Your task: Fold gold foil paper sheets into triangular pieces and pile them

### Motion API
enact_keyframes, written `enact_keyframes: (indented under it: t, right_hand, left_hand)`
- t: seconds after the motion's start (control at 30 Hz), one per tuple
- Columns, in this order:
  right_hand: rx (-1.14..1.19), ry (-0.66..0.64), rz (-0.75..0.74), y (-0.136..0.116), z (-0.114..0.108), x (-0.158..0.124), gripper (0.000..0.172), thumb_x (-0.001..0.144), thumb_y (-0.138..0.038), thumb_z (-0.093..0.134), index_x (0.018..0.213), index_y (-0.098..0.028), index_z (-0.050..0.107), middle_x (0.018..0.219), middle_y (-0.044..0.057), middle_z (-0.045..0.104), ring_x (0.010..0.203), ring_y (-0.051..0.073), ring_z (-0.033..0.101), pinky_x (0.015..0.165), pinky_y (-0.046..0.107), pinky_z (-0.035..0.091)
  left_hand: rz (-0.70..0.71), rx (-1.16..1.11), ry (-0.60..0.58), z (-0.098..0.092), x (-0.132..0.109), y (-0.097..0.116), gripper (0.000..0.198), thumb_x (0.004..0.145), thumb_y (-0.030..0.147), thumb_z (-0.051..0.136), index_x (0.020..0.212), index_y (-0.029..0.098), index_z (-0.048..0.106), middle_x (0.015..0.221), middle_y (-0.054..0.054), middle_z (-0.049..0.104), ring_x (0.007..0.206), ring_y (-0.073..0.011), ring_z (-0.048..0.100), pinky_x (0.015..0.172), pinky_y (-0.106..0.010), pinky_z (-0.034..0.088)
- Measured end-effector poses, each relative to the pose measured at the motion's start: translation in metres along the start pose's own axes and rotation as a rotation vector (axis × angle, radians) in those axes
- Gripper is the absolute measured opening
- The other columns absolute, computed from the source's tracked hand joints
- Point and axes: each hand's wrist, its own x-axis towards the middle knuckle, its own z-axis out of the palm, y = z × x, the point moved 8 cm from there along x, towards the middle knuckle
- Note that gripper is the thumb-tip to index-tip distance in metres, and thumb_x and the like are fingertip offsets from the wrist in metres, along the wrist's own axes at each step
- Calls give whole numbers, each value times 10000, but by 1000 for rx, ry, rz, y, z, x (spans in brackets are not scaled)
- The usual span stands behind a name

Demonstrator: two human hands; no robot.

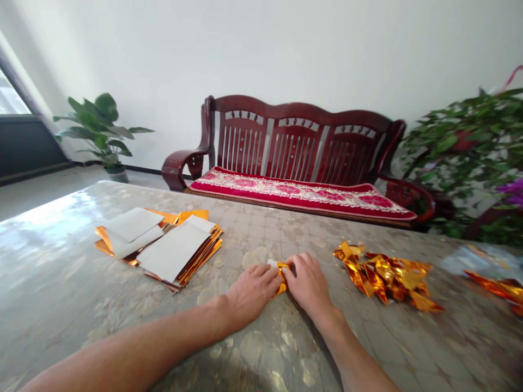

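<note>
- Left hand: resting on the table near the middle, fingers curled in, fingertips pressed against the left end of a small gold foil piece. Forearm runs in from the near left corner.
- Right hand: just right of the left hand, palm down, fingers bent, thumb and fingertips closed on the right side of the same piece.
- Gold foil piece: small, partly folded, white underside showing at its far left corner. It is pinched between the two hands and lies on the table top; most of it is hidden by the fingers.
- Table: glossy, marbled grey-beige surface with a tile-like pattern, filling the near half of the view.
- Stack of foil sheets: flat rectangles, white side up with gold edges, fanned loosely, left of the hands and well apart from them.
- Pile of folded gold pieces: crumpled-looking, shiny, just right of the right hand, not touching it.
- Further gold piece: at the right edge of the table, beside a clear plastic wrapper.
- Wooden bench: dark red, slatted back, beyond the far edge of the table, against the white wall.
- Bench cushion: red with a pale floral pattern.
- Potted plant: broad green leaves, far left on the floor.
- Leafy plant: far right, beside the bench arm.
</note>
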Motion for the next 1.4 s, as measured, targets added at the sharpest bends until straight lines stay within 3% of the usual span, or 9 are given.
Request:
enact_keyframes:
  t: [0.13, 0.3, 0.53, 0.93, 1.2, 1.4]
  right_hand:
    - [45, -24, 57, 1, 0, 2, 79, 872, -270, 554, 897, -217, 607, 939, 38, 641, 909, 199, 570, 767, 287, 380]
    - [153, -108, 191, 9, 4, 4, 182, 885, -315, 521, 1013, -222, 610, 954, 25, 689, 901, 183, 612, 730, 275, 384]
    - [106, -236, 238, 10, 6, 6, 176, 845, -377, 536, 802, -253, 653, 867, 0, 713, 764, 157, 619, 605, 261, 325]
    - [155, -193, 223, 7, 8, 5, 119, 815, -329, 583, 805, -272, 687, 810, -17, 717, 738, 159, 615, 596, 261, 317]
    - [101, 9, 30, -9, 2, -3, 86, 833, -229, 589, 813, -250, 670, 849, -2, 688, 847, 183, 577, 737, 280, 357]
    - [48, 57, -86, -17, -2, -6, 111, 864, -191, 594, 818, -245, 680, 841, 5, 661, 853, 181, 556, 766, 281, 350]
  left_hand:
    - [-36, -1, 16, 2, -1, -2, 373, 962, 208, 472, 1334, 191, 444, 1267, -75, 593, 1229, -242, 478, 1008, -361, 396]
    - [-44, -2, 41, 5, -5, 3, 339, 961, 222, 481, 1299, 199, 473, 1286, -70, 583, 1219, -242, 485, 1010, -363, 388]
    - [-79, -34, 53, 7, -9, 5, 365, 954, 217, 502, 1315, 189, 459, 1303, -66, 568, 1220, -236, 479, 1019, -368, 383]
    - [-101, -40, 60, 2, -10, -3, 312, 955, 344, 512, 1249, 239, 500, 1317, -67, 541, 1228, -242, 475, 1004, -396, 411]
    - [-110, -24, 57, -3, -9, -7, 281, 961, 328, 489, 1232, 258, 513, 1307, -61, 534, 1169, -253, 498, 965, -412, 439]
    - [-91, -47, 55, -6, -7, -8, 263, 938, 300, 528, 1198, 260, 529, 1281, -41, 544, 1147, -247, 493, 970, -407, 431]
